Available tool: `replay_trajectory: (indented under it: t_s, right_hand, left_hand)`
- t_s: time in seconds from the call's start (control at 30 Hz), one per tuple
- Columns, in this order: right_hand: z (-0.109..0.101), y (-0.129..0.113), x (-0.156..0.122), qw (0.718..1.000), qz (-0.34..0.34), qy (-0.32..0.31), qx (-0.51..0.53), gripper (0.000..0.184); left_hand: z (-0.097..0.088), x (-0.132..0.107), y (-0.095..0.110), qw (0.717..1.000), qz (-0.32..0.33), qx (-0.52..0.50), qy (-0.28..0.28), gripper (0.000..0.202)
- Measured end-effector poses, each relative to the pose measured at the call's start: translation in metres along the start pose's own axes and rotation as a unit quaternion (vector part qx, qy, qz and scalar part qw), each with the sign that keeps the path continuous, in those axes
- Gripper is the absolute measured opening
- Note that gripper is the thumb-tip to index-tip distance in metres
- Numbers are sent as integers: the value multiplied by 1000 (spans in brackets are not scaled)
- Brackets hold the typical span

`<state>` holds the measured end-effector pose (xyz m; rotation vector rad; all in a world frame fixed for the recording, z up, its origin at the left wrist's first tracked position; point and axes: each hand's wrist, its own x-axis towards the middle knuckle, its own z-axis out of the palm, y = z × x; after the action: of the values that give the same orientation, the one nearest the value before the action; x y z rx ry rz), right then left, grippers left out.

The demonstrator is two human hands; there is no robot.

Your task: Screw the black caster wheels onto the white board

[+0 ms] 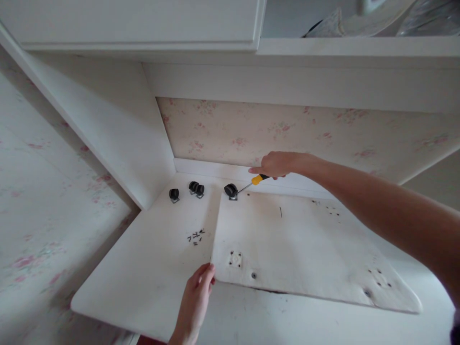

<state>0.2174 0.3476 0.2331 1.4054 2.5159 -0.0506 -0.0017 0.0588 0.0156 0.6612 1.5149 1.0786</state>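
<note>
My right hand [276, 164] is closed around the black and yellow handle of a screwdriver [257, 180]. Its shaft slants down to the metal plate of a black caster wheel [231, 190], which sits on the far left corner of a worn white board [287, 244]. The exact spot where the tip meets the plate is too small to make out. With fingers and thumb, my left hand [201, 282] grips the near left corner of that board. Screw holes mark the board's other corners, where no casters sit.
Several loose screws [196, 235] lie on the white desk [143, 268] left of the board. Behind them are more black casters [174, 194]. A side panel [118, 124] rises at the left, and a cabinet [143, 24] overhangs the desk before a floral-papered wall [237, 129].
</note>
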Motion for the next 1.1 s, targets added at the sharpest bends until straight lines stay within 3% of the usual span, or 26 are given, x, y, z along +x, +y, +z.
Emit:
replay_trajectory:
  t_s: [0.1, 0.37, 0.6, 0.73, 0.8, 0.97, 1.1]
  right_hand:
    - [1, -3, 2, 998, -18, -22, -60, 64]
    - [-7, -19, -3, 982, -99, 35, -158, 29]
    - [-3, -21, -12, 959, -192, 67, -197, 14]
    - [-2, -22, -16, 951, -221, 75, -205, 22]
    - [-2, -23, -17, 956, -201, 82, -197, 22]
    - [-3, -22, -12, 979, -115, 87, -144, 54]
    - [-8, -11, -6, 991, -100, 55, -66, 52]
  left_hand:
    - [1, -1, 2, 1000, 0, -2, 2, 41]
    - [2, -1, 4, 1000, 8, 14, 5, 42]
    - [1, -2, 4, 1000, 5, -1, 0, 43]
    - [0, -1, -1, 1000, 13, 3, -10, 43]
    - [0, -1, -2, 1000, 18, 9, -14, 43]
    - [0, -2, -4, 999, 35, 12, -16, 43]
    - [0, -3, -4, 999, 33, 18, -19, 42]
